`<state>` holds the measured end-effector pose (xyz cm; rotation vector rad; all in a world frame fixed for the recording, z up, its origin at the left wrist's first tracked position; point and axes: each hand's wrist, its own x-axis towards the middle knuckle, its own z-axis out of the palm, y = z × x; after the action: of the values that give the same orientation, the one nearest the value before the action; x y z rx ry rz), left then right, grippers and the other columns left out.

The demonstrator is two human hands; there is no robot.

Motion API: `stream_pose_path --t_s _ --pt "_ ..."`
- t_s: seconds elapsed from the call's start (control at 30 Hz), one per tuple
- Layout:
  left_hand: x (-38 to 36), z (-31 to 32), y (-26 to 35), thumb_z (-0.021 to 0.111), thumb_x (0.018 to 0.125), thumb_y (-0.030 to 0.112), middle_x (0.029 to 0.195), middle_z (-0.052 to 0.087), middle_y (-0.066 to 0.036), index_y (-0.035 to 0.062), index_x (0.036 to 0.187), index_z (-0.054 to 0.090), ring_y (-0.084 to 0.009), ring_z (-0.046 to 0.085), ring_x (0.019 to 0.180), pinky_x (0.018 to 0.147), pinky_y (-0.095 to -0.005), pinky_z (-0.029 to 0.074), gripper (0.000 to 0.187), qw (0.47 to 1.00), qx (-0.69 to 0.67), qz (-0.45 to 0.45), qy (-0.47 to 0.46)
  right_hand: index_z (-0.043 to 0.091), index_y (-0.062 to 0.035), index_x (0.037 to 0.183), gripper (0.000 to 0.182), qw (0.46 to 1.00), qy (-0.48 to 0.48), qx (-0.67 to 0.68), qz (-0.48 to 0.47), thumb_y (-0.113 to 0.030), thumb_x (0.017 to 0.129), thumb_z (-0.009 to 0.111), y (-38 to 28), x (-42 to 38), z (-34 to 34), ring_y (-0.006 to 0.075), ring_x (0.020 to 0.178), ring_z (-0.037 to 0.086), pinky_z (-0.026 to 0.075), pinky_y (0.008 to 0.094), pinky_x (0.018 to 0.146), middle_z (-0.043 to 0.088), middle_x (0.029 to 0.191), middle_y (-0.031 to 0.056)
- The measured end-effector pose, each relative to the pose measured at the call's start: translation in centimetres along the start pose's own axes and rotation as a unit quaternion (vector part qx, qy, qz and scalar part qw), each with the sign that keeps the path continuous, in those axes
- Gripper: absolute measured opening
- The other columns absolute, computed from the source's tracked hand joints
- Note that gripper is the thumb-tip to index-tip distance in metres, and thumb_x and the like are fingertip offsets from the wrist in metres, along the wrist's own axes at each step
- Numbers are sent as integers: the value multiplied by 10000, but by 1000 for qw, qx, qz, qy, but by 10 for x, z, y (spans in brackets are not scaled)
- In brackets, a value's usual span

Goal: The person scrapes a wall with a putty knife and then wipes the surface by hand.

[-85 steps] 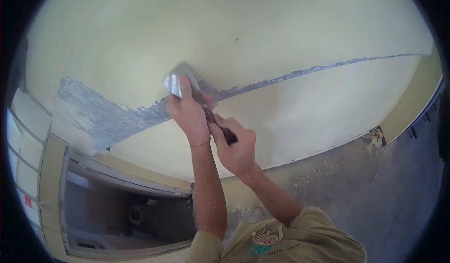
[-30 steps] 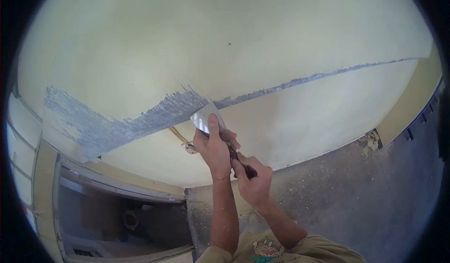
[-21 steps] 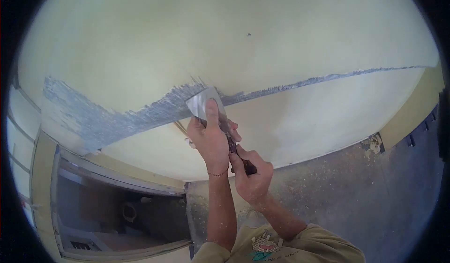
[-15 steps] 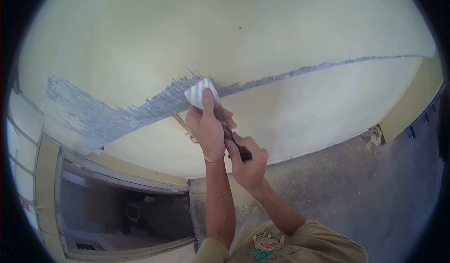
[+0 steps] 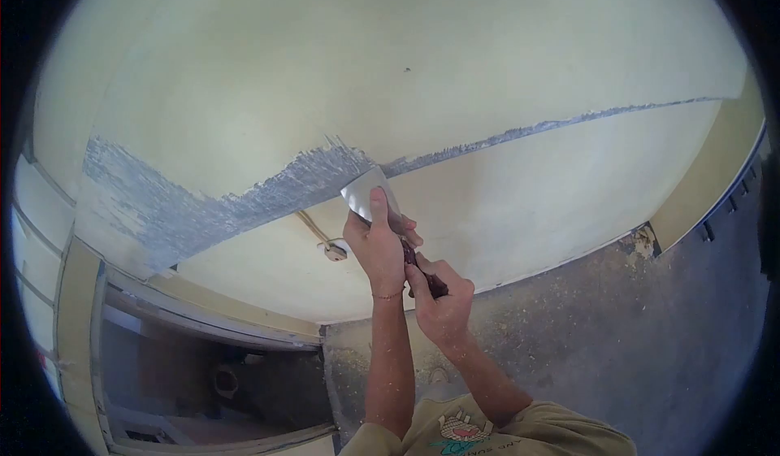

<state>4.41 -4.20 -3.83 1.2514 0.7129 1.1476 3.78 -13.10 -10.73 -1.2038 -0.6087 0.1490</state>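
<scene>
Both hands grip a scraper with a flat, shiny metal blade (image 5: 363, 189) and a dark reddish-brown handle (image 5: 437, 285). Up near the blade, my left hand (image 5: 379, 249) is closed round the tool, its thumb laid along the metal. Lower down, my right hand (image 5: 444, 303) wraps the handle. The blade's front edge lies at the lower border of a rough grey scraped band (image 5: 276, 196) that crosses the pale painted surface (image 5: 455, 58).
A pale wall panel (image 5: 536, 204) lies below the band, with a conduit (image 5: 311, 227) leading to a small round fitting (image 5: 333, 250). At lower left is a framed opening (image 5: 203, 375) with a dark interior. Pale flakes dot the grey floor (image 5: 561, 334).
Both hands and the scraper have moved down and slightly right in view, drawing the blade off the scraped band to its lower edge. The conduit's fitting now shows fully.
</scene>
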Motion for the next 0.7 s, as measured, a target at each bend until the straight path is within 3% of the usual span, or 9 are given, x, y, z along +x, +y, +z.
stream_pose_path --t_s 0.23,0.3,0.7 --pt "19 -1 34 545 973 313 552 556 -105 -24 822 505 -153 504 361 342 -259 377 372 999 19 36 9 638 80 933 93 999 -21 29 -29 1 885 646 -12 21 23 42 569 514 420 218 491 593 631 34" --pt "18 -3 35 554 962 387 531 529 -85 35 741 485 -139 493 378 363 -267 369 422 999 30 38 -4 638 73 953 101 999 -8 17 -42 -4 888 644 -7 15 27 43 570 514 421 221 491 594 634 35" --pt "0 3 8 538 974 304 563 557 -93 -5 839 504 -156 525 388 359 -266 396 339 999 -34 24 5 649 67 970 123 999 -32 1 -20 -36 904 640 -4 10 -6 42 596 512 426 223 516 591 654 34"
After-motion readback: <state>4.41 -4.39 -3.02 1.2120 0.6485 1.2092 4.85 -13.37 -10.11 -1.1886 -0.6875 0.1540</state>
